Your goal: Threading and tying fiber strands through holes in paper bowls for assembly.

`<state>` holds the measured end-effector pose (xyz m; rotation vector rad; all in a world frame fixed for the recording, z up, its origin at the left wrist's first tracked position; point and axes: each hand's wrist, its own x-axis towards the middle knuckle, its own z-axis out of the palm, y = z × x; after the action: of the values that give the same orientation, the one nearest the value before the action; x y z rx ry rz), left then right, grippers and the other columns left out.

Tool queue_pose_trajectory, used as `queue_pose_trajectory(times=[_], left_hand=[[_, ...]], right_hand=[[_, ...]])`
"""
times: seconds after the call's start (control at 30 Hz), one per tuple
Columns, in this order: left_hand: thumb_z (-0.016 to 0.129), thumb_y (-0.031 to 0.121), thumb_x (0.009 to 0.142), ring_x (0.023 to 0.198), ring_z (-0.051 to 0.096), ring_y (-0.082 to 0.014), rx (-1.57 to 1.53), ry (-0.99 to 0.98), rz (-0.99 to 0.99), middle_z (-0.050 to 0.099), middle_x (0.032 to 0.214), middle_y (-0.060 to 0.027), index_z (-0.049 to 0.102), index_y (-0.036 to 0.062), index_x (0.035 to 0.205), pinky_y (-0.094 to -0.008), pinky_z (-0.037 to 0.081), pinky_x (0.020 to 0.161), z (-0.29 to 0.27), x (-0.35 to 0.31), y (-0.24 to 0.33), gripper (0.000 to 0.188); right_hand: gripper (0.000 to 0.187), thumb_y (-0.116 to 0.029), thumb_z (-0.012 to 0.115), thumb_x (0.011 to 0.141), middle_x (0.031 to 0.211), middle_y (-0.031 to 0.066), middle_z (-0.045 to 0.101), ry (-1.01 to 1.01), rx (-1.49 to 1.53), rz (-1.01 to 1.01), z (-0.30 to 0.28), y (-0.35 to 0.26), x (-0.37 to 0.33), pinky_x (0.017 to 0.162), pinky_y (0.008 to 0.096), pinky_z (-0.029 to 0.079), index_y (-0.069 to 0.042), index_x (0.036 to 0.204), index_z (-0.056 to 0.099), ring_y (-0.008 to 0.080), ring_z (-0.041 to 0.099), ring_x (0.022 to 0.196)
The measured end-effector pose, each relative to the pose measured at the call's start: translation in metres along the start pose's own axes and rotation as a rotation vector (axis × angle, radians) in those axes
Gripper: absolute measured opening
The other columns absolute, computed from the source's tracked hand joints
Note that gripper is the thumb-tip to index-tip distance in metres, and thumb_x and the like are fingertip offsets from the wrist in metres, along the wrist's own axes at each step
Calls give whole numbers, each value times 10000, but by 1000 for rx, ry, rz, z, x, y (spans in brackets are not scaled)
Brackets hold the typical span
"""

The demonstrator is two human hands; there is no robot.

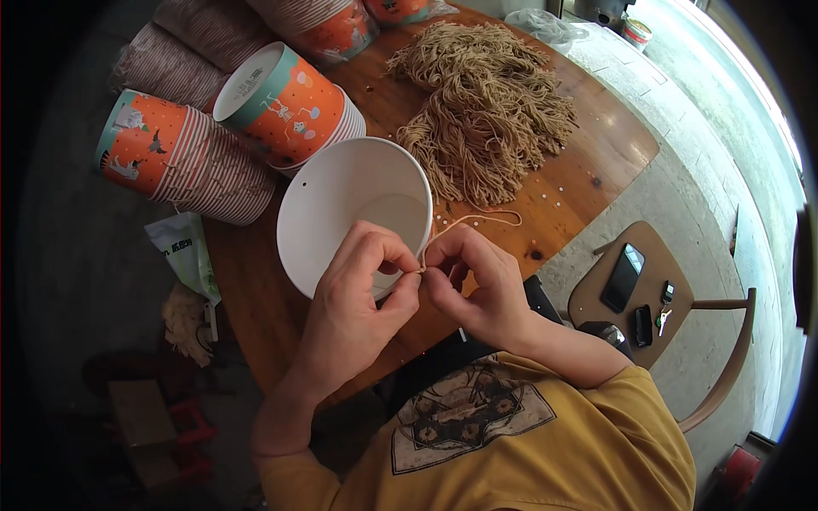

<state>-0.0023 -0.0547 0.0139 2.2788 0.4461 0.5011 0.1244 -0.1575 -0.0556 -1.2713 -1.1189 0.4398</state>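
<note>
Both my hands meet over the near rim of a white paper bucket [332, 200], which lies tilted with its mouth toward me and a small hole in its wall. My left hand [358, 298] pinches a tan cord [490, 215] between thumb and forefinger. My right hand [479, 285] pinches the same cord right beside it, with the fingertips of the two hands almost touching. From there the cord's loose end loops up and to the right over the table. A large heap of tan cords [490, 111] lies just beyond the bucket.
Stacks of orange and teal paper buckets [302, 111] fill the table's left and far side. The wooden table [588, 187] ends at a curved right edge. A chair [588, 294] beside it bears a phone [624, 277], keys [663, 319] and a small black case [643, 325]. A plastic bag [186, 247] hangs at the left edge.
</note>
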Motion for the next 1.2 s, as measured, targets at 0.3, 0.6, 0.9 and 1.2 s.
queue_pose_trajectory(times=[0.3,0.6,0.9,1.2], left_hand=[[593,-92,798,864,552,-117,-37,10,-85,521,942,-47,534,14,891,-260,470,823,-1,-1,2,153],[624,-54,820,860,575,-121,-190,-1,-202,537,937,-46,548,6,898,-264,489,806,-2,0,-2,124],[637,-37,820,857,588,-149,-252,-14,-186,564,935,-59,564,2,892,-285,494,801,-5,2,-4,110],[621,-65,791,839,577,-160,-61,-18,-44,551,926,-69,547,8,876,-295,489,765,-6,5,-1,134]], right_hand=[[159,-15,656,799,829,41,584,25,13,-85,3,1,-4,526,246,480,-30,918,552,118,590,620],[153,-30,666,807,813,30,593,64,108,10,8,7,0,515,235,467,-35,921,564,104,580,596],[133,0,650,799,762,9,568,64,13,3,6,-2,6,543,214,435,-31,895,564,67,534,604],[126,-33,643,760,702,57,564,43,-63,-14,1,-6,13,528,287,456,-34,819,531,167,573,592]])
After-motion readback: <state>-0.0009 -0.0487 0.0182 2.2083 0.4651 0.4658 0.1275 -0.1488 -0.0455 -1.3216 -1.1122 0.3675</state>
